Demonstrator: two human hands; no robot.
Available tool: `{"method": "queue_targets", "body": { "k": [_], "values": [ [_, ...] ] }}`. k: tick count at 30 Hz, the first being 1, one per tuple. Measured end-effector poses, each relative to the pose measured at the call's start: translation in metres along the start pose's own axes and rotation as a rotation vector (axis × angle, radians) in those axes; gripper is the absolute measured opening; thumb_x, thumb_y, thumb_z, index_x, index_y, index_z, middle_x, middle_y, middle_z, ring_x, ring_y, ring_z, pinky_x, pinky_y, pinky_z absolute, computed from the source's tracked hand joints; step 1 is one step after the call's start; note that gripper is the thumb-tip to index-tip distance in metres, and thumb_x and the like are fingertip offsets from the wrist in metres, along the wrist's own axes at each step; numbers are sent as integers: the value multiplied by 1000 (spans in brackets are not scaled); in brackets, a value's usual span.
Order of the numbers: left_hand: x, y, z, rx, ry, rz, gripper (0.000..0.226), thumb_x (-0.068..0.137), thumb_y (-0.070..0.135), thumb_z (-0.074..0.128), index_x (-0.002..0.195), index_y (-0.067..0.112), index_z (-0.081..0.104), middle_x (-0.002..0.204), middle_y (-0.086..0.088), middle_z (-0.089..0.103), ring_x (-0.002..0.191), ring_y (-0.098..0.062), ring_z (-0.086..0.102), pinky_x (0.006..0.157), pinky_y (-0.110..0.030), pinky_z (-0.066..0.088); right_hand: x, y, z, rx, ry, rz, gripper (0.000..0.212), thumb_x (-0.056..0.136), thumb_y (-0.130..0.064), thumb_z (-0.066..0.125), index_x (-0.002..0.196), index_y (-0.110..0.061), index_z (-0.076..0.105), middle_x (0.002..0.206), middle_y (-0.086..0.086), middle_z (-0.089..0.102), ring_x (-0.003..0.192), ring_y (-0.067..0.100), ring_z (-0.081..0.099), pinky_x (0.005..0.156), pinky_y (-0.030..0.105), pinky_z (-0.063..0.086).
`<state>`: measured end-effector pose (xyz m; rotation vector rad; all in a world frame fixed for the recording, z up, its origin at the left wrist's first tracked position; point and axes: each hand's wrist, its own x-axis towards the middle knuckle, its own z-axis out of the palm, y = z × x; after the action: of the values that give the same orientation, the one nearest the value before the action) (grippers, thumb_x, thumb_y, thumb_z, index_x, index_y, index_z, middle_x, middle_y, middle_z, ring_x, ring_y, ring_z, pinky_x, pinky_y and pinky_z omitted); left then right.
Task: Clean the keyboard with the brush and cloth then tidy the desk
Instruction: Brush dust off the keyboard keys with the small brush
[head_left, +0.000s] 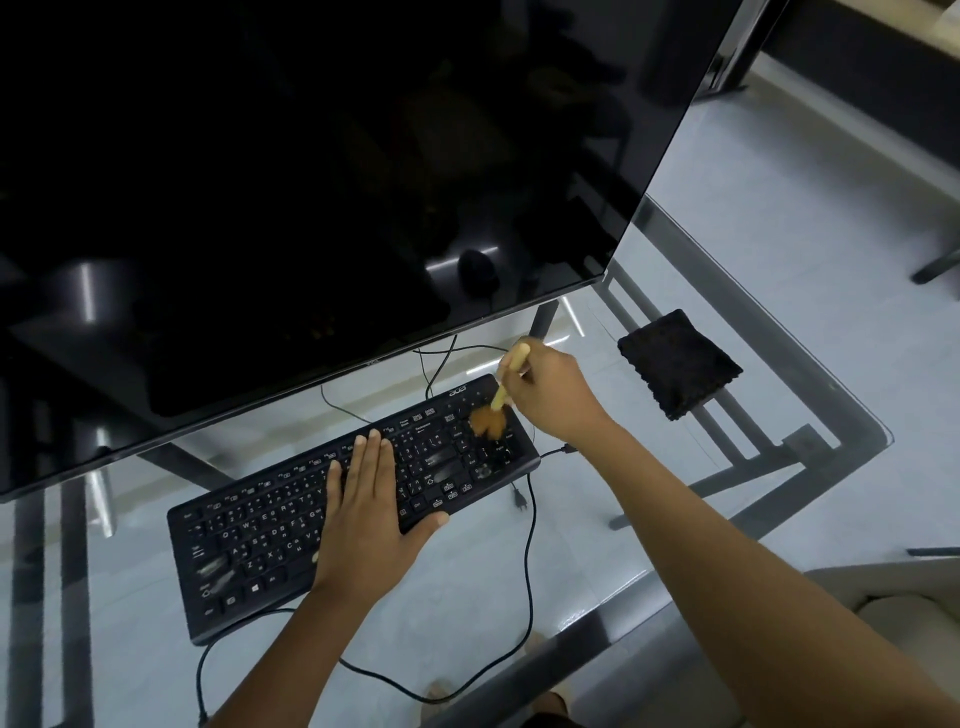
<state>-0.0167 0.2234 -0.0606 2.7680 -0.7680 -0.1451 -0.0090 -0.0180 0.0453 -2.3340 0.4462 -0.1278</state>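
Observation:
A black keyboard (260, 540) lies at an angle on the glass desk (649, 561), below the monitor. My left hand (371, 514) lies flat on the middle keys with straight fingers, holding the keyboard down. My right hand (550, 389) grips the pale wooden handle of a small brush (493, 415). Its brown bristles press on the keys at the keyboard's far right end. A folded black cloth (678, 364) lies on the glass to the right of that hand, apart from it.
A large dark monitor (311, 182) leans over the desk's back half, close above the keyboard. A black cable (529, 561) loops from the keyboard across the glass toward the front edge, and a plug (519, 499) lies beside the keyboard. A chair (883, 608) stands at the lower right.

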Motion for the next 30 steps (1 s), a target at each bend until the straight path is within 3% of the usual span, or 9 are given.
{"method": "queue_targets", "body": {
  "k": [3,6,10,14,19,21,24,28,30],
  "values": [
    [1,2,-2,-23,6,-3,106,79,82,29,151,5,14,160,-7,8,147,-16,-4,118,-41,-5,5,-4,5,71,153,15,6,93,-12,54,89,-11,58,80,4,68,65,7,63,63,19,51],
    [2,1,-4,-18,-4,-5,105,80,82,29,151,7,9,160,-6,4,147,-15,-9,117,-39,-9,7,-12,11,92,-13,17,7,94,-15,56,92,-8,59,73,-1,68,61,2,66,61,16,54],
    [1,2,-3,-26,-9,-8,105,80,82,29,151,7,10,160,-6,3,147,-16,-8,118,-39,-9,4,-18,16,120,130,-41,6,93,-10,55,91,-7,59,80,-6,62,63,-1,63,59,5,45],
    [1,1,-2,-22,-11,-10,104,80,82,26,151,8,7,160,-6,2,147,-16,-9,117,-39,-9,3,-24,28,59,-123,-143,6,94,-15,57,90,-12,59,76,-5,67,67,2,66,62,22,54],
    [-1,0,-4,-73,-11,-18,105,78,83,23,152,10,2,161,-4,-3,146,-14,-13,119,-39,-8,3,-36,39,103,10,-171,6,92,-8,56,89,-9,61,81,-2,66,64,0,64,62,13,50],
    [-2,-1,-5,-62,-9,-16,104,79,82,23,152,10,2,161,-5,-2,146,-15,-12,119,-40,-8,1,-41,45,83,-85,-187,7,92,-8,56,87,-11,60,75,0,69,64,5,68,64,22,56],
    [-4,-2,-6,-23,18,-20,102,82,81,25,152,7,12,160,-7,9,148,-17,-2,118,-46,-6,2,-46,55,103,33,-229,9,92,-7,56,86,-14,58,84,3,66,69,10,67,66,26,56],
    [-7,-6,-7,-1,36,-18,100,82,79,28,150,6,20,158,-8,19,147,-19,7,117,-47,-6,-2,-49,61,68,-91,-252,8,92,-9,56,85,-12,58,78,2,69,70,13,70,69,34,59],
    [-11,-9,-7,12,41,-28,99,83,78,28,149,6,22,157,-9,21,147,-19,10,117,-47,-6,-5,-51,66,72,-20,-286,9,92,-8,56,86,-14,57,84,2,65,71,10,67,70,33,57]
  ]
}}
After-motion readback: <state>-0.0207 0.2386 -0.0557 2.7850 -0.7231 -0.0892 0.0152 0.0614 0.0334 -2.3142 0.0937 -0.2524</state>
